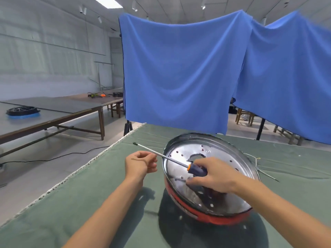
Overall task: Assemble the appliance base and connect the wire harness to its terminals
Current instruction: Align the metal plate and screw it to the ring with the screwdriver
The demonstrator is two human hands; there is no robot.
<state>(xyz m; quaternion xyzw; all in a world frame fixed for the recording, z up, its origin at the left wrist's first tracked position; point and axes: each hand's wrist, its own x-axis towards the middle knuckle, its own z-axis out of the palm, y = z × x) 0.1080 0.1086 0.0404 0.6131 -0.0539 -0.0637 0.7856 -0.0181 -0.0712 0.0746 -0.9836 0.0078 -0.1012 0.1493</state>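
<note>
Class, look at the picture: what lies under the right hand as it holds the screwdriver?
Under the right hand and screwdriver lies the silver perforated plate of the red-rimmed appliance base. The hand covers the plate's middle, so any terminals there cannot be seen.

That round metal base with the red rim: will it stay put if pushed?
Probably rocks: the base sits tilted on the green cloth. Thin sheet metal, likely light. The cloth may curb sliding; the right hand, gripping the screwdriver, rests on it.

R hand [213, 174] covered part of appliance base [206, 176] interior. Screwdriver [179, 162] grip half hidden in fist. L hand [141, 163] contents unclear. Far-table items [100, 95] too small to ID.
</note>
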